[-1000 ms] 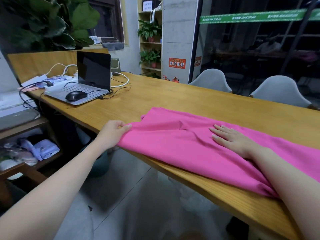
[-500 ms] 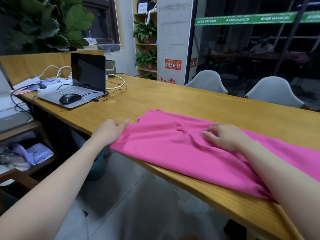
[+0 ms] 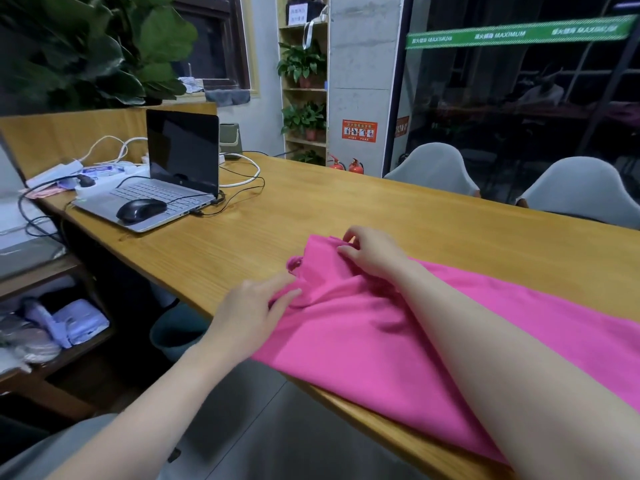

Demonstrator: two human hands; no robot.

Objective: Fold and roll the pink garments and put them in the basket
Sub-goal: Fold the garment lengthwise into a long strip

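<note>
Left hand: fingers straight, pressing the garment's end at the table's near edge. Right hand: fingers curled, pinching the far corner of the same end. Garment: pink, lying along the near edge; likely soft, light, limp. Best taken by both end corners.

The right hand has left its flat press on the pink garment and moved to the far corner — fingers now curled, pinching the cloth. The left hand has shifted onto the near corner, and the end is bunched and creased.
</note>
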